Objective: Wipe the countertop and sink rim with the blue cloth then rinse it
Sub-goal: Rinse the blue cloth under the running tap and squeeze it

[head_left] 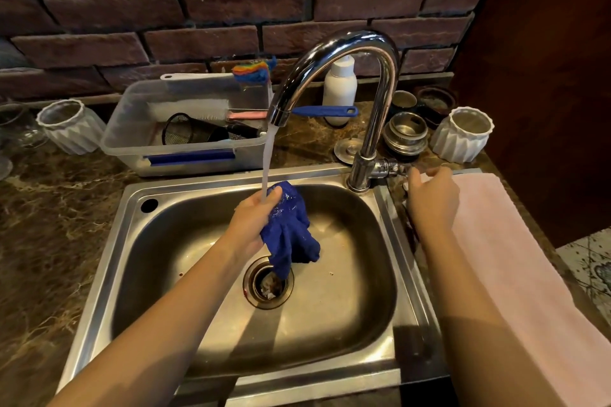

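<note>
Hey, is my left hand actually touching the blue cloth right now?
Touching. The head view shows the left hand gripping the blue cloth over the sink, closed round its bunched top while the rest hangs down.

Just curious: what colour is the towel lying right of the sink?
The towel is pale pink; head view.

A home kitchen: steel sink, tap, brick backsplash

A dark reddish brick wall with dark mortar joints spans 10 to 1 o'clock. A plain dark brown panel stands at 2 o'clock, and pale patterned floor tiles show at 4 o'clock.
</note>
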Motion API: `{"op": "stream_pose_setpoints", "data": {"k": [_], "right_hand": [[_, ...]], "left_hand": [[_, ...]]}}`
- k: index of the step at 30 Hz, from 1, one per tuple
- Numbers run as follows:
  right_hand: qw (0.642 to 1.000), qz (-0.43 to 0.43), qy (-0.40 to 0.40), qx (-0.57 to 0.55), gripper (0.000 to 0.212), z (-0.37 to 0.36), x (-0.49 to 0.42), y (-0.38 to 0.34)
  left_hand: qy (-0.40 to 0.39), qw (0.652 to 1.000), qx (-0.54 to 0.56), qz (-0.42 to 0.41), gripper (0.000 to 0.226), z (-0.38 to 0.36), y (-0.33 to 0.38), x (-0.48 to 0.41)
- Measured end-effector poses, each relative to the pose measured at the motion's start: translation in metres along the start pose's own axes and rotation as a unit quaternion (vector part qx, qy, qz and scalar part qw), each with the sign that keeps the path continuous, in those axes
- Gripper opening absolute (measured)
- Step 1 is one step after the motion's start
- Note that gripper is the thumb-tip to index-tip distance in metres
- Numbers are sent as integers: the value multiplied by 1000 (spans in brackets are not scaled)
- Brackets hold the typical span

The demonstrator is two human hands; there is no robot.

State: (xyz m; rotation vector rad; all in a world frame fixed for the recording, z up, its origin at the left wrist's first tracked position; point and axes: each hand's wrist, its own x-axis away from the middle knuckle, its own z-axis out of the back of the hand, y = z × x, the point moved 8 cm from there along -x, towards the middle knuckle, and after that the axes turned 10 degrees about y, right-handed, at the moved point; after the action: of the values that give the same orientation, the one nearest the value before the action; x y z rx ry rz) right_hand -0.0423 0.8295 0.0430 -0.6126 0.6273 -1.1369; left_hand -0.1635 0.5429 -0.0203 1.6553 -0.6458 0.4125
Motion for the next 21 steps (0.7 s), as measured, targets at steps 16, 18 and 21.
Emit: {"op": "stream_pose_setpoints", "data": {"k": [16, 18, 21], "right_hand": [[866, 94, -463, -162, 17, -143, 173, -65], [880, 64, -430, -193, 20, -144, 177, -76], [909, 61, -389, -135, 38, -148, 203, -89]], "left_hand": [[114, 909, -312, -252, 23, 60, 31, -16], [120, 919, -301, -225, 39, 61, 21, -24], [110, 978, -156, -81, 53, 45, -2, -23]]}}
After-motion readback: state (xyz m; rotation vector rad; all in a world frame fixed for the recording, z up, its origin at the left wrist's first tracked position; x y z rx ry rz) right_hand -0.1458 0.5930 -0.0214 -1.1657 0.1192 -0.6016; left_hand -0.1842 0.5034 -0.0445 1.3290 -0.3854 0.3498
